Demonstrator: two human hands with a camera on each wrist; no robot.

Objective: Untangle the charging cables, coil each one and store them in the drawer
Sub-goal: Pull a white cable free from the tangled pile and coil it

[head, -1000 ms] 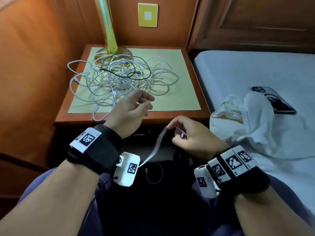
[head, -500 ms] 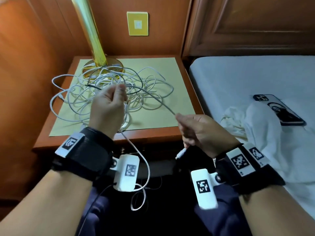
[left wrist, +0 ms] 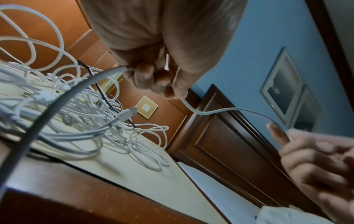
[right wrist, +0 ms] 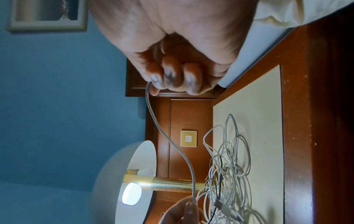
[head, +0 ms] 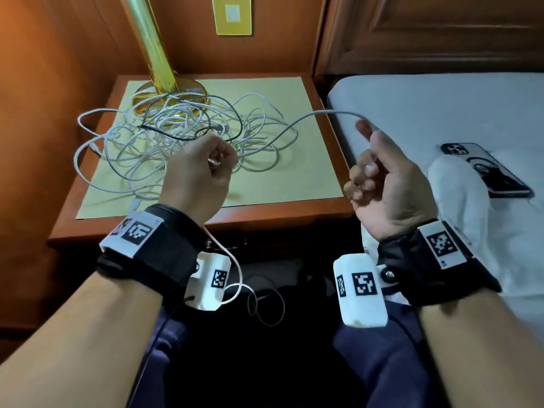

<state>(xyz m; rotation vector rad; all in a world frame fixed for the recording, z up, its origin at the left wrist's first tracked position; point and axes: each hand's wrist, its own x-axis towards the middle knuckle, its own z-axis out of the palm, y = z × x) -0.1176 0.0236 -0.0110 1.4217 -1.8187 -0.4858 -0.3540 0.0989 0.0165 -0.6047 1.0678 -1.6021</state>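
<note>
The left hand (head: 200,175) is curled into a loose fist above the front half of the tabletop (head: 294,214), its fingers (left wrist: 145,78) closed round a white cable (head: 309,117); the left wrist view shows that cable entering the fist from the pile side and leaving it again near the thumb. From there the same cable arcs through the air to the right hand (head: 388,187), which is raised beside the edge of the bed (head: 441,113) with its thumb pointing up and its other fingers (right wrist: 170,75) folded over the cable, as the right wrist view shows. A further length of white cable hangs from under the left wrist and loops down in front of the tabletop's front edge, over the person's lap. The rest of the charging cables lie in a tangled heap (head: 182,134) on a pale yellow mat (head: 294,178) that covers most of the tabletop; most are white, and one thin dark cable (head: 232,113) runs through the heap. The heap reaches back to the round brass base of a lamp (head: 153,48), whose gold stem rises at the rear left, and some loops lie against that base. A grey USB plug (left wrist: 130,112) sticks up out of the tangle. On the bed to the right lie a phone (head: 485,172), face down, and a crumpled white cloth (head: 485,231) that touches it. A yellow wall plate (head: 233,14) is fixed to the wooden panel behind the tabletop.
</note>
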